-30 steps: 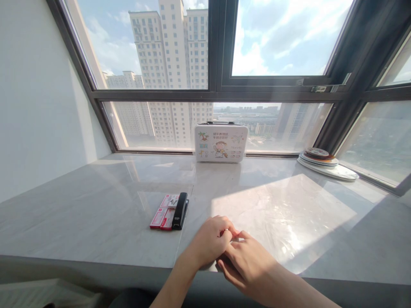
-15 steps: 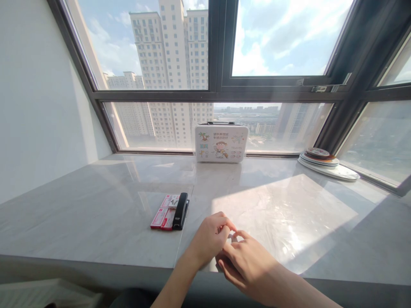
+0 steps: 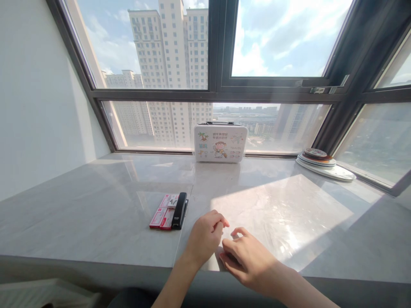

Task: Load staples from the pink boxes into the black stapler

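My left hand (image 3: 206, 236) hovers at the front of the pale marble sill (image 3: 105, 226). Its fingers bend loosely, the forefinger pokes forward, and I see nothing held in it. A small gap to the right is my right hand (image 3: 248, 255), palm down, fingers curved and partly spread, also without any visible object. Whether its lower fingers touch the sill I cannot tell. Left of my left hand lies a black stapler (image 3: 180, 211), beside several small red-and-white boxes (image 3: 158, 217). One white box (image 3: 172, 201) among them shows a picture of staples.
A white case (image 3: 221, 145) with cartoon prints and a dark handle stands upright against the window. Stacked round plates or discs (image 3: 316, 159) sit in the back right corner. Dark window frames (image 3: 221, 95) bound the sill behind, a white wall (image 3: 41, 102) on the left.
My hands have come apart; their fingertips were touching or overlapping before. The left hand moved slightly left. The stapler, boxes, case and stack stay in place.
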Demonstrator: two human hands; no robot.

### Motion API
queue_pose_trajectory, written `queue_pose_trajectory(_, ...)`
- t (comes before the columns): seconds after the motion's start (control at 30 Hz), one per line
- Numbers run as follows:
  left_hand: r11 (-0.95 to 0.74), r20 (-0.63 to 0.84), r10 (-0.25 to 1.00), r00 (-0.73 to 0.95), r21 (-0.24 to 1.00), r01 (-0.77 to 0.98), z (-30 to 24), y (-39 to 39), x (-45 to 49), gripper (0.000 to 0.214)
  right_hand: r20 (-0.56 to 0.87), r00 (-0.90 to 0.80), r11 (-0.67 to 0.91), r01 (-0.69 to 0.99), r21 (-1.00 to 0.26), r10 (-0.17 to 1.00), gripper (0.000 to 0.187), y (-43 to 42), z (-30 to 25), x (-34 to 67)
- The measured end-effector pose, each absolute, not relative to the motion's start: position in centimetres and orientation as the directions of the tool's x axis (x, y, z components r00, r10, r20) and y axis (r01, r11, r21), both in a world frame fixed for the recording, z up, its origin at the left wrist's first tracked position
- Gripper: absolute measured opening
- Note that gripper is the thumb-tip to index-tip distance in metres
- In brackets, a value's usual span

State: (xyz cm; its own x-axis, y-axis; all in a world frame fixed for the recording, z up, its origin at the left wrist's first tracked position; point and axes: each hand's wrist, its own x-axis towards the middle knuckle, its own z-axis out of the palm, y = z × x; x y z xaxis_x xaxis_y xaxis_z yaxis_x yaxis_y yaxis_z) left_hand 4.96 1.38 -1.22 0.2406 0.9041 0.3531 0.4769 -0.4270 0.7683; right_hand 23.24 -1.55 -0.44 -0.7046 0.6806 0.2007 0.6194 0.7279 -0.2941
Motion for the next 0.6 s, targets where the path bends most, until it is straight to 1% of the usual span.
queue_pose_trajectory(0.07,-0.405,0.384,0.909,0.159,0.732,0.548,-1.4,0.5,4.3,0.035,0.176,-0.628,0.63,0.633,-0.45,0.758,0.018,-0.9,-0.3,23.3)
queue_pose_trajectory(0.1,-0.406,0.398,0.905,0.153,0.695,0.594,-1.5,-0.2,4.0,0.037,0.162,-0.58,0.563,0.625,-0.54,0.799,0.018,-0.4,-0.3,23.2)
queue_pose_trajectory(0.17,-0.431,0.413,0.887,0.206,0.582,0.69,-1.9,-2.0,3.3,0.041,0.153,-0.472,0.435,0.577,-0.691,0.868,0.018,0.7,-0.1,21.9)
queue_pose_trajectory(0.23,-0.463,0.426,0.863,0.273,0.445,0.767,-2.6,-3.9,2.9,0.047,0.189,-0.379,0.375,0.512,-0.773,0.906,0.028,2.3,0.0,19.5)
queue_pose_trajectory(0.3,-0.492,0.455,0.832,0.318,0.339,0.801,-3.6,-5.5,2.7,0.05,0.194,-0.329,0.344,0.499,-0.795,0.924,0.048,4.1,0.0,15.9)
queue_pose_trajectory(0.33,-0.509,0.472,0.815,0.336,0.306,0.805,-4.2,-6.0,2.6,0.05,0.2,-0.312,0.341,0.509,-0.79,0.929,0.057,5.1,0.0,14.0)
queue_pose_trajectory(0.4,-0.523,0.499,0.797,0.341,0.288,0.802,-5.2,-6.8,2.6,0.05,0.23,-0.304,0.365,0.53,-0.765,0.924,0.074,6.9,-0.2,10.3)
queue_pose_trajectory(0.43,-0.522,0.51,0.795,0.329,0.298,0.799,-5.5,-7.0,2.6,0.049,0.245,-0.293,0.373,0.547,-0.749,0.924,0.074,7.7,-0.2,8.9)
queue_pose_trajectory(0.53,-0.501,0.523,0.807,0.274,0.36,0.787,-5.5,-7.4,2.6,0.041,0.243,-0.326,0.399,0.595,-0.698,0.913,0.049,9.5,0.2,7.3)
queue_pose_trajectory(0.6,-0.481,0.502,0.827,0.252,0.401,0.78,-4.5,-7.5,2.6,0.032,0.248,-0.385,0.444,0.596,-0.669,0.889,0.037,10.0,0.7,8.7)
